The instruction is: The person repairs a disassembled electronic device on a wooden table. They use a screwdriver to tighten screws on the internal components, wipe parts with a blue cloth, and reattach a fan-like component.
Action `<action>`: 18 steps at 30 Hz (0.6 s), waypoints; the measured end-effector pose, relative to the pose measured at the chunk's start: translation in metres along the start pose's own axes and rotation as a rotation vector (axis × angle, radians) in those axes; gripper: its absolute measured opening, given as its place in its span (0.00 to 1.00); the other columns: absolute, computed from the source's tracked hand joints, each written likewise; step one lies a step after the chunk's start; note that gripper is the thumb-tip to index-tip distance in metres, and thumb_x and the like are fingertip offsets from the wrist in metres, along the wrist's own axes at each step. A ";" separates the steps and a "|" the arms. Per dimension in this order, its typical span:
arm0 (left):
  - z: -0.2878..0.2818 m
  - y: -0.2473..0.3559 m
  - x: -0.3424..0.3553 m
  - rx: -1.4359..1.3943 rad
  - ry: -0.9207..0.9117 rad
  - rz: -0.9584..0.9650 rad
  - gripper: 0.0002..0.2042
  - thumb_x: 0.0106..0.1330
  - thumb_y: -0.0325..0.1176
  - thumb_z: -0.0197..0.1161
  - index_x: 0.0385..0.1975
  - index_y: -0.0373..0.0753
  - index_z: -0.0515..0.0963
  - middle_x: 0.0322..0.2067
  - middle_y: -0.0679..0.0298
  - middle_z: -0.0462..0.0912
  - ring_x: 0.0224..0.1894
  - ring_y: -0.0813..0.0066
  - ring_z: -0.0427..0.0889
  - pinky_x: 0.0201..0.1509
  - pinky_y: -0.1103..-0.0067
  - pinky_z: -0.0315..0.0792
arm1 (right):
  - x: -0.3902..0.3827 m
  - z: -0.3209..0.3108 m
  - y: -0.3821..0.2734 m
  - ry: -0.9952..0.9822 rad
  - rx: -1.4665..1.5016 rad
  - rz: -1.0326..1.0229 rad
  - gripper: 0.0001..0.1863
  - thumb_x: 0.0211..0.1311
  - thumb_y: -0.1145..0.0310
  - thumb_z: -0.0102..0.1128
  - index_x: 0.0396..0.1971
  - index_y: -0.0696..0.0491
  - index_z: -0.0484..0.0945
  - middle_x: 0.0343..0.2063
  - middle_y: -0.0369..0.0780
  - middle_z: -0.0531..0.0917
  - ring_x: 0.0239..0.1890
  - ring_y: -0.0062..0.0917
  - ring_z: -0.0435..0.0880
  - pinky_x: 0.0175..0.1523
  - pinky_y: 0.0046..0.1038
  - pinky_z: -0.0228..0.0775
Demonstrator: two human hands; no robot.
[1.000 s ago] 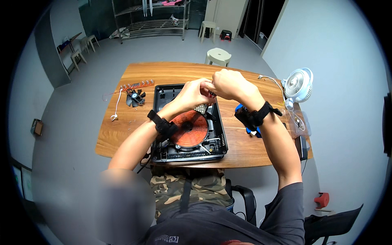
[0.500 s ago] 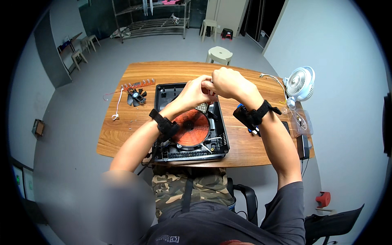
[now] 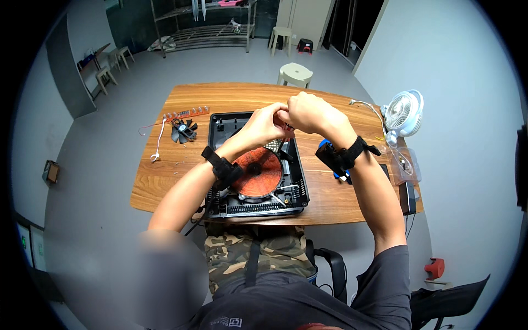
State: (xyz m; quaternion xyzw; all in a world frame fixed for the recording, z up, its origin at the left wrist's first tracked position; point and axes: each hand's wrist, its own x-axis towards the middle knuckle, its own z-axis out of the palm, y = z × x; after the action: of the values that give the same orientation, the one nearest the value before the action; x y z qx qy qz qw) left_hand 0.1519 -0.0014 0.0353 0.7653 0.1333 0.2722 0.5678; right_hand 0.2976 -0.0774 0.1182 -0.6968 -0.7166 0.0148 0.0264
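An opened induction cooker lies on the table, its black housing (image 3: 302, 190) holding a round orange-red coil (image 3: 254, 171). Above the far right part of the housing, my left hand (image 3: 265, 122) and my right hand (image 3: 309, 113) meet. The left fingers pinch a small part, mostly hidden, of which a bit of red shows beneath the fingertips. My right hand is curled into a fist against the left fingertips; what lies inside it is hidden. A pale perforated piece (image 3: 273, 145) is partly visible below my left hand.
Left of the housing lie a black cooling fan (image 3: 183, 132), a circuit strip (image 3: 187, 113) and a white cable (image 3: 160, 140). On the right are a blue-handled tool (image 3: 325, 144), a clear plastic box (image 3: 406, 164), a black power adapter (image 3: 408, 198) and a white desk fan (image 3: 404, 113).
Both hands stay joined over the housing. My right hand has shifted slightly right and turned a little, and less of the red part shows under the fingers.
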 end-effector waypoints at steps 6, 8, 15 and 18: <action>-0.008 -0.003 -0.005 0.073 0.005 0.024 0.21 0.54 0.27 0.74 0.48 0.31 0.78 0.35 0.62 0.87 0.37 0.81 0.85 0.44 0.79 0.78 | -0.018 -0.016 -0.004 0.013 -0.022 -0.055 0.26 0.69 0.46 0.54 0.34 0.58 0.81 0.25 0.54 0.85 0.32 0.52 0.85 0.42 0.47 0.78; -0.009 -0.003 -0.005 0.074 -0.028 0.022 0.18 0.54 0.27 0.73 0.45 0.32 0.79 0.34 0.63 0.87 0.37 0.81 0.84 0.44 0.79 0.77 | -0.019 -0.020 -0.003 -0.007 -0.032 -0.081 0.22 0.63 0.50 0.59 0.38 0.57 0.82 0.30 0.52 0.87 0.36 0.49 0.87 0.43 0.46 0.80; -0.011 0.005 -0.006 0.200 -0.018 0.036 0.16 0.54 0.27 0.75 0.39 0.33 0.77 0.32 0.62 0.86 0.35 0.78 0.84 0.42 0.78 0.78 | -0.003 -0.008 -0.009 0.001 0.043 -0.089 0.27 0.65 0.48 0.58 0.24 0.62 0.80 0.20 0.54 0.83 0.26 0.50 0.84 0.37 0.46 0.78; -0.005 0.005 -0.005 0.153 0.021 0.002 0.17 0.54 0.24 0.75 0.43 0.32 0.78 0.32 0.61 0.88 0.33 0.75 0.87 0.39 0.75 0.80 | 0.002 -0.003 -0.009 0.044 -0.022 -0.051 0.29 0.65 0.47 0.58 0.23 0.63 0.80 0.19 0.53 0.82 0.25 0.50 0.84 0.36 0.46 0.78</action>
State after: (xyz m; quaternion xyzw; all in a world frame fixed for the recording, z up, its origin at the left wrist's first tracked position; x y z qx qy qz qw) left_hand 0.1444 -0.0017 0.0397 0.8039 0.1588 0.2696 0.5058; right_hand 0.2886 -0.0757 0.1220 -0.6788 -0.7335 -0.0089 0.0349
